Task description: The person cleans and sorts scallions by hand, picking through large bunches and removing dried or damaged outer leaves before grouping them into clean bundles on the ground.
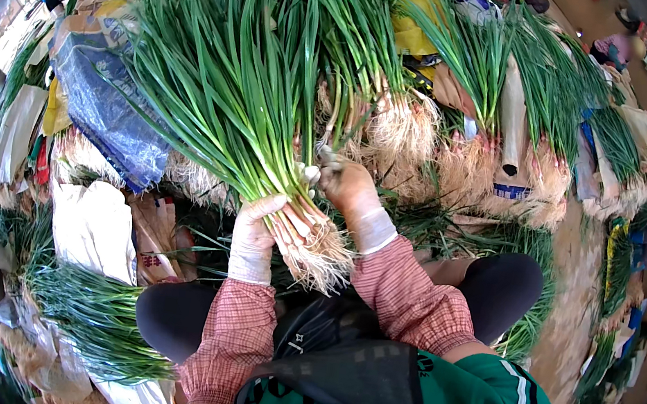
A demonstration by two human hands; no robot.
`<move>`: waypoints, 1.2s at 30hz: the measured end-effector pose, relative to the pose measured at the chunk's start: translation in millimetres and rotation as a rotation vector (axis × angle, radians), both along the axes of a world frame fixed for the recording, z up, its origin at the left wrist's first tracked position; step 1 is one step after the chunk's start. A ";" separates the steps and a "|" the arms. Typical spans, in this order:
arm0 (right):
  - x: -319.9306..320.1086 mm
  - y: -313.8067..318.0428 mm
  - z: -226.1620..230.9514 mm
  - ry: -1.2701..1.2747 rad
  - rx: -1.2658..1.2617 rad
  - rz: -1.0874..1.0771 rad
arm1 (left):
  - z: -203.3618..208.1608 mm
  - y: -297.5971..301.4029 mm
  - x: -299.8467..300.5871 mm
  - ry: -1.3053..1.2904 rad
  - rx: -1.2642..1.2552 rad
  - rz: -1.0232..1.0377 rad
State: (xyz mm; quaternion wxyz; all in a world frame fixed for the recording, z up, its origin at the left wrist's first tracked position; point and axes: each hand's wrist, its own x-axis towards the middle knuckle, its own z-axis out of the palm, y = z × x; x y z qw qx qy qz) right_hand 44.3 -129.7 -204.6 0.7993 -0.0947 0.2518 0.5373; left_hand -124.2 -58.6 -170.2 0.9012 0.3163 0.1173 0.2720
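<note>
A large bunch of green onions [236, 119] slants across the middle, leaves toward the far left and pale roots toward my lap. My left hand [255, 230], in a thin whitish glove, is closed around its lower stems just above the roots [312, 254]. On the bunch's right side my right hand [349, 187] has its fingers pinched together against the stems, beside small white bulb-like ends [309, 174]. What lies between those fingertips is too small to make out. Checked pink sleeves cover both forearms.
More bundles of green onions [547, 109] lie in a row at the far side, roots toward me. A blue plastic sheet [111, 94] and a white sack [95, 228] lie at left. Another pile of greens [97, 315] is near my left knee. Other people [614, 48] sit farther off.
</note>
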 end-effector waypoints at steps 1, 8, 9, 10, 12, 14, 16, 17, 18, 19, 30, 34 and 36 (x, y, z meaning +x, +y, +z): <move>-1.2 -3.0 0.5 -0.040 -0.070 0.018 | -0.8 0.5 -0.5 -0.039 -0.054 -0.010; -0.5 -51.5 -10.0 -2.624 -0.742 1.189 | 20.8 -1.8 -2.3 -0.242 -0.205 -0.080; 9.8 -48.9 20.7 -2.346 -0.678 0.752 | 15.9 2.0 -3.8 -0.260 -0.198 -0.095; 27.3 -32.1 45.8 -2.801 -0.867 0.495 | 13.2 4.8 -4.0 -0.275 -0.185 -0.114; 61.9 -15.2 93.4 -2.161 -1.358 0.558 | 7.7 0.0 4.7 -0.284 -0.327 -0.124; 91.7 1.2 90.0 -2.123 -1.520 0.753 | 6.9 0.4 6.1 -0.349 -0.285 -0.154; 98.1 3.1 85.0 -2.437 -1.645 0.854 | 19.4 -2.3 4.3 -0.355 -0.230 -0.102; 102.6 -5.1 84.5 -2.309 -1.472 0.690 | 20.6 0.9 4.8 -0.363 -0.234 -0.130; 85.5 -17.8 100.2 -2.177 -1.287 0.560 | 19.2 0.6 1.6 -0.368 -0.246 -0.141; 68.5 -35.6 106.9 -2.018 -1.122 0.438 | 18.4 -1.6 3.9 -0.326 -0.250 -0.129; -9.1 -22.4 79.4 -1.979 -0.491 0.361 | 6.5 1.5 7.9 -0.234 -0.110 -0.177; -30.5 -5.2 37.8 -0.897 -0.054 0.285 | 3.4 -3.2 9.8 -0.212 -0.176 -0.016; -35.1 -9.5 19.8 -1.092 -0.279 0.261 | 1.1 -0.8 7.8 -0.260 -0.183 -0.106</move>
